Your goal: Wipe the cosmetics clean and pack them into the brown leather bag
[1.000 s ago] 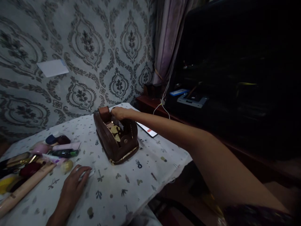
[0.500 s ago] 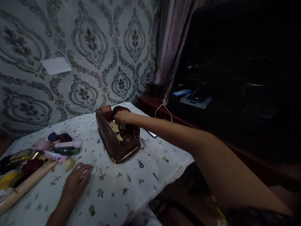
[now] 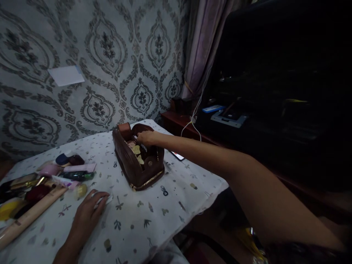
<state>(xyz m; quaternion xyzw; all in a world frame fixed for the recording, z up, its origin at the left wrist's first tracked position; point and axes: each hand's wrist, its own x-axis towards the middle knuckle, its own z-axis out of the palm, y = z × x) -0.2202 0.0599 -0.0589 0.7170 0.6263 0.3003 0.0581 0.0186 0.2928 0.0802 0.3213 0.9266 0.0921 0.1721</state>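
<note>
A brown leather bag (image 3: 137, 176) lies open on the patterned white cloth (image 3: 165, 220), showing gold-coloured pieces (image 3: 136, 149) inside. My right hand (image 3: 145, 138) reaches over its far right side, fingers bent at the opening; a small light-coloured item shows by the fingertips, too small to name. To the left, my left hand (image 3: 92, 209) rests on the cloth, closed around something white (image 3: 108, 199) that is mostly hidden. Just beyond it sits a small round yellowish item (image 3: 81, 190), beside a pile with a green tube (image 3: 77, 176) and a pink tube (image 3: 79, 168).
A long beige roll (image 3: 33, 214) lies at the left. Behind the bag rises a patterned wall, with a white paper (image 3: 66, 75) on it. A phone (image 3: 178, 156) lies right of the bag under my forearm. White cables (image 3: 197, 106) hang near a large dark screen (image 3: 275, 91).
My right hand has shifted slightly to the right over the bag's opening, and a small light-coloured item now shows at its fingertips. My left hand has stayed in place.
</note>
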